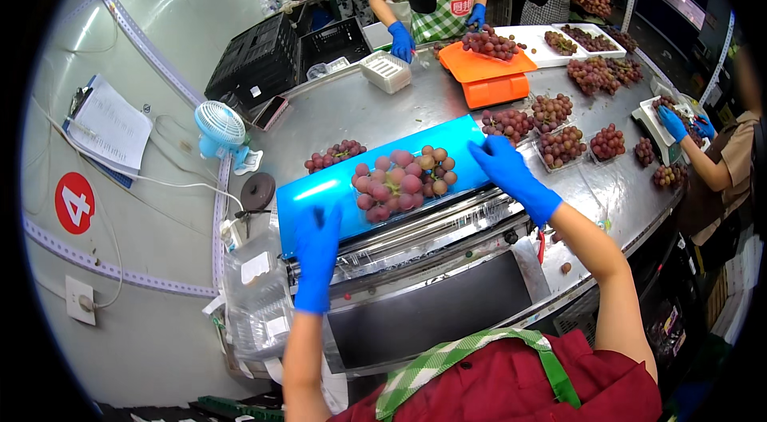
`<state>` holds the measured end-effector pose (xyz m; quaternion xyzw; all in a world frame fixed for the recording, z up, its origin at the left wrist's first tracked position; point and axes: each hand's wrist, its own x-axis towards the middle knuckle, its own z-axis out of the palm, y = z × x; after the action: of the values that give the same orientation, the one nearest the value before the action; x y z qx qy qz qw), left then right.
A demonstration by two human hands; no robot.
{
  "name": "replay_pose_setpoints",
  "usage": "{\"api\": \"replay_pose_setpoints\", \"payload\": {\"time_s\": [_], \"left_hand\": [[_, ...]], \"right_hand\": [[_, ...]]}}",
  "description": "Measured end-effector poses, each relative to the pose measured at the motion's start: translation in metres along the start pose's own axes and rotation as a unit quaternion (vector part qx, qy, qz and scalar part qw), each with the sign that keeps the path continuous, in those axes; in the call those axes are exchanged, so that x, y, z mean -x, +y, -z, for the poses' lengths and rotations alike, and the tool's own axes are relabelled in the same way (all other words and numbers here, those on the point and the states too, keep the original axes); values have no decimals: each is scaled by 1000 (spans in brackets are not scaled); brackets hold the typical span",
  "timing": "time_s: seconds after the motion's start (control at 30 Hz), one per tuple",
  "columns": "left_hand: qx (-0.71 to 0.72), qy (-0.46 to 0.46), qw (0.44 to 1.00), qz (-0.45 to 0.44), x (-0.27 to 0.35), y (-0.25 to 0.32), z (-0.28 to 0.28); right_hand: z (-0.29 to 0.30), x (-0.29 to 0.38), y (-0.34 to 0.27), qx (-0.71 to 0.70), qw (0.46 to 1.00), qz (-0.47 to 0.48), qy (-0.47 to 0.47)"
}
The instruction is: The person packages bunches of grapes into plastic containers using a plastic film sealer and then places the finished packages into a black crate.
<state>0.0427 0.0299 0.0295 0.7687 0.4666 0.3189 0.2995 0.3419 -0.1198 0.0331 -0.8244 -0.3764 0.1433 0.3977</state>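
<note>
A bunch of red grapes (392,185) lies on the blue cover plate (311,194) of a cling film wrapping machine, with a clear tray edge partly visible under it. My left hand (317,254), in a blue glove, is over the plate's left front corner. At the plate's right end is my right hand (509,173), also gloved in blue, its fingers bent near the edge. Whether either hand pinches clear film is hard to see. Between my wrists runs the shiny film roll (419,236), with a black heating plate (431,308) in front of it.
Behind the blue plate lies another grape bunch (335,155). An orange scale (494,77) bears grapes, and several trayed bunches (560,146) stand to the right. Clear plastic trays (257,302) are stacked at left, near a small fan (220,128). Co-workers stand across and at right.
</note>
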Motion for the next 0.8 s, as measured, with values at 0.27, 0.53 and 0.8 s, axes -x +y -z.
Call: {"api": "replay_pose_setpoints", "payload": {"time_s": [0.27,0.53,0.8], "left_hand": [[-340,113,931,-61,78,-30,0],[-271,35,958,86,64,-35,-22],[565,-109,779,249,85,-25,84]], "right_hand": [[-9,74,50,377,917,76,109],[-22,65,46,224,972,-28,72],[58,116,35,-546,822,-115,-111]]}}
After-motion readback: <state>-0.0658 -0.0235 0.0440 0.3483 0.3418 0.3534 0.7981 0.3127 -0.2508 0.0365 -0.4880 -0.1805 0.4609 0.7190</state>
